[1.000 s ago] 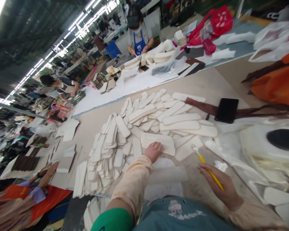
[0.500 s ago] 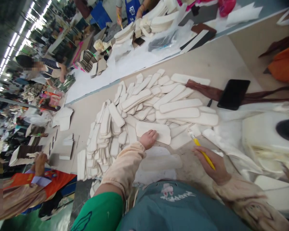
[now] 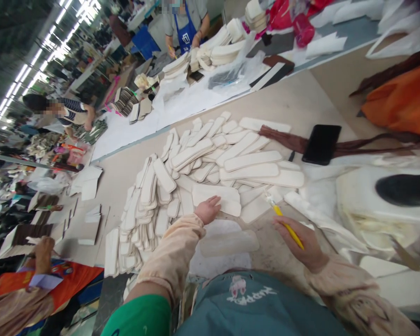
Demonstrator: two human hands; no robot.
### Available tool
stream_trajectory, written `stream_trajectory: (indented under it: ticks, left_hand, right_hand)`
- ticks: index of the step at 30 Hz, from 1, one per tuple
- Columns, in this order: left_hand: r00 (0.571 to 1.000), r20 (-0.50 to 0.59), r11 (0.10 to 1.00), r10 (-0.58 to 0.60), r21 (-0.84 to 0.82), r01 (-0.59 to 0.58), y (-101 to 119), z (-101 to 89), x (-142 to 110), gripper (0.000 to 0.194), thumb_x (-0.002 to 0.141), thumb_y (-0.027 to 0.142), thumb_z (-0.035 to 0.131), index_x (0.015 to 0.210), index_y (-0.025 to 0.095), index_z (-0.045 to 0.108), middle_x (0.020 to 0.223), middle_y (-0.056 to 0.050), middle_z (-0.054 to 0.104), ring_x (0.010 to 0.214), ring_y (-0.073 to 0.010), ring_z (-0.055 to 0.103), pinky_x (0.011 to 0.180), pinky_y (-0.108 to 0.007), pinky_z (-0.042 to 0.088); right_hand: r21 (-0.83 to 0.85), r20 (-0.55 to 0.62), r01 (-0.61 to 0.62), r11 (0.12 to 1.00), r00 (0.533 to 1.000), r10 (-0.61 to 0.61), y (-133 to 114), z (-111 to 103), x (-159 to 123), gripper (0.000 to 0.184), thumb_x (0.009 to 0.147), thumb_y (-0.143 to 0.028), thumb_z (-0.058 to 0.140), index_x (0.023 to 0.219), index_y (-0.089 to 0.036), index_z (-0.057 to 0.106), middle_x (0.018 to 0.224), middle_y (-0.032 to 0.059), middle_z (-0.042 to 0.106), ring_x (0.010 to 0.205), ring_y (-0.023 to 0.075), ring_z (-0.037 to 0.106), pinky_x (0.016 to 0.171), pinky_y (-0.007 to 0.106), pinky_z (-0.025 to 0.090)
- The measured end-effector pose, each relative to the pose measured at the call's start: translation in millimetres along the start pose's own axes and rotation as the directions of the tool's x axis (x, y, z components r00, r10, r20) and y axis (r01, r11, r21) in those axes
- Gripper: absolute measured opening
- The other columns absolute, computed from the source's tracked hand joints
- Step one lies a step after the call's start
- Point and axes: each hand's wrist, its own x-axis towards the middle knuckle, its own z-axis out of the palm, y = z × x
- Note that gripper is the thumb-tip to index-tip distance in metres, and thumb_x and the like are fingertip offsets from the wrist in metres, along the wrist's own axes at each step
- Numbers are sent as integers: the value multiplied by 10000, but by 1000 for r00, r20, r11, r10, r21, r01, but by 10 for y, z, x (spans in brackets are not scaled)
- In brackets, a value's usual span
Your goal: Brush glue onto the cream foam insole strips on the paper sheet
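Cream panel (image 3: 227,198) lies left of the black phone (image 3: 321,144), on its near side. Left hand (image 3: 208,210) rests on the panel, fingers extended, barely parted. Right hand (image 3: 299,245), straight nearside of the phone, pinches a yellow-handled brush (image 3: 290,227). Step reads as steadying, brush ready — next move calls for a firm left hand. Panel's near edge part-hidden under the palm; left thumb unclear — brush tip's contact too.
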Motion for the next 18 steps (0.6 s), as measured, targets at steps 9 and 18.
stream_trajectory:
  ticks: [9,18]
  left_hand:
    - [944,-311,994,-110,-15,111,127,-505,-120,114,783,151,481,846,159,575,1140,-114,613,1088,-220,563,1013,-407,393]
    - [915,-385,992,-124,-27,123,479,-863,-593,118,842,174,412,829,172,530,669,-23,578,656,-146,569,634,-258,429]
  right_hand:
    - [11,-40,25,1000,999,-25,-98,17,44,254,838,-208,545,1082,-234,609,1030,63,680,940,255,653,855,399,543]
    - [125,-37,34,992,999,-29,-621,318,230,329,804,-239,632,1088,-241,466,1258,104,565,1159,242,543,970,462,461]
